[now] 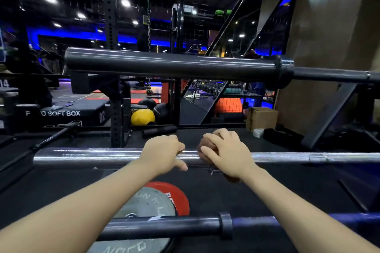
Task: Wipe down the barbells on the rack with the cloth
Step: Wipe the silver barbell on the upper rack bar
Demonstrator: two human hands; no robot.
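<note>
Three barbells lie across the rack, one above the other. The middle one is a chrome barbell (pixel 86 157). My left hand (pixel 162 153) grips its sleeve from above, fingers curled over the bar. Just to the right, my right hand (pixel 225 153) holds a brown cloth (pixel 202 145) wrapped around the same bar near its collar. Most of the cloth is hidden under my fingers. A thick dark barbell (pixel 164 63) sits higher up, and a dark lower barbell (pixel 174 225) runs close to me under my forearms.
A red plate (pixel 176 195) and a grey plate (pixel 144 203) lie on the black floor below. A black rack upright (pixel 116 121) stands behind the bar, with a yellow kettlebell (pixel 143 117), a soft plyo box (pixel 61 114) and a cardboard box (pixel 262 118) beyond.
</note>
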